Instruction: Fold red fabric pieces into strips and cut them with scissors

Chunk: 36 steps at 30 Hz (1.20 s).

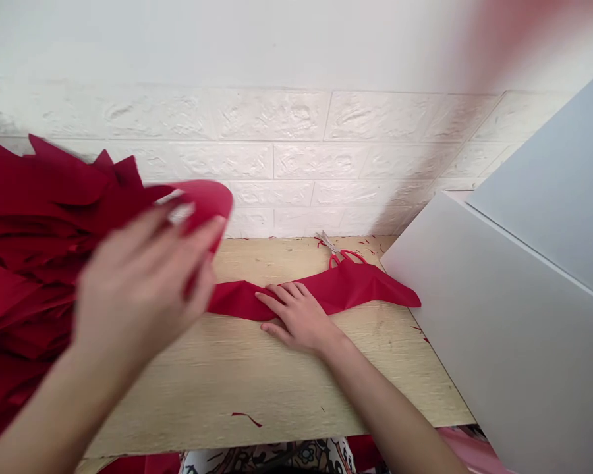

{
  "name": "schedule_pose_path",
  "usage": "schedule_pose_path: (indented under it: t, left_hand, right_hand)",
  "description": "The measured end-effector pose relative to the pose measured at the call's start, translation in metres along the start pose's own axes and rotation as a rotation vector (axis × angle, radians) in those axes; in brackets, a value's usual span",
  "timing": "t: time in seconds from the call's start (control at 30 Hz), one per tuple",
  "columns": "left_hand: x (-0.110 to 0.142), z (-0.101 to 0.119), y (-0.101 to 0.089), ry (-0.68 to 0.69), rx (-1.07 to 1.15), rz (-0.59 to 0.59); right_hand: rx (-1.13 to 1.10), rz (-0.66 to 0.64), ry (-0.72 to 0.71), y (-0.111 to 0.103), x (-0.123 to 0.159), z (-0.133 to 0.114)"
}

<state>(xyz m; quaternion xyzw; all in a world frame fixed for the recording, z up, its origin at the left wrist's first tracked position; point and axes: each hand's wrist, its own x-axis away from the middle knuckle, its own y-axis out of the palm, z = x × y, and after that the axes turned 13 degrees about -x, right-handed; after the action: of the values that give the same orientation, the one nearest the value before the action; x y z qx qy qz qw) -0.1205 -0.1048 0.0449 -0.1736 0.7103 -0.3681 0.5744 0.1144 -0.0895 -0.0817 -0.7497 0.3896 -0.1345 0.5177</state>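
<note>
A long strip of red fabric (346,287) lies across the wooden tabletop. My right hand (296,317) rests flat on its middle, fingers stretched out and slightly spread. Raised on the left and smeared by motion, my left hand (145,280) is closed on red fabric (208,197) that curls over its fingertips. This fabric looks like the strip's other end, though the hand covers the join. Behind the strip lie scissors (335,250) with red handles, blades pointing to the wall and the handles partly covered by the fabric.
A large heap of red fabric pieces (34,237) fills the left side. A white brick-patterned wall (296,112) stands behind the table (257,388), and a white panel (514,316) borders it on the right. Small red scraps (247,419) lie scattered about.
</note>
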Motion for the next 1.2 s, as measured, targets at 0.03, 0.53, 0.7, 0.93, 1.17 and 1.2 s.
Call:
schedule_pose_path:
  t: [0.03, 0.53, 0.7, 0.93, 1.17, 1.2]
  left_hand:
    - [0.0, 0.01, 0.011, 0.135, -0.063, 0.005]
    - [0.048, 0.056, 0.06, 0.186, 0.274, -0.414]
    - [0.085, 0.069, 0.063, 0.346, 0.146, -0.385]
    - [0.121, 0.047, 0.055, 0.237, 0.08, -0.297]
    - [0.133, -0.024, 0.046, -0.087, 0.243, -0.379]
    - [0.132, -0.025, 0.045, -0.087, 0.298, -0.425]
  right_hand:
    - [-0.007, 0.004, -0.011, 0.001, 0.0, 0.0]
    - [-0.803, 0.476, 0.243, -0.006, 0.008, 0.013]
    - [-1.042, 0.509, 0.308, -0.007, 0.005, 0.008]
    - [-0.942, 0.524, 0.439, -0.001, 0.002, 0.003]
    - [-1.377, 0.747, 0.469, -0.008, 0.001, 0.004]
    - [-1.438, 0.789, 0.476, -0.009, -0.002, 0.002]
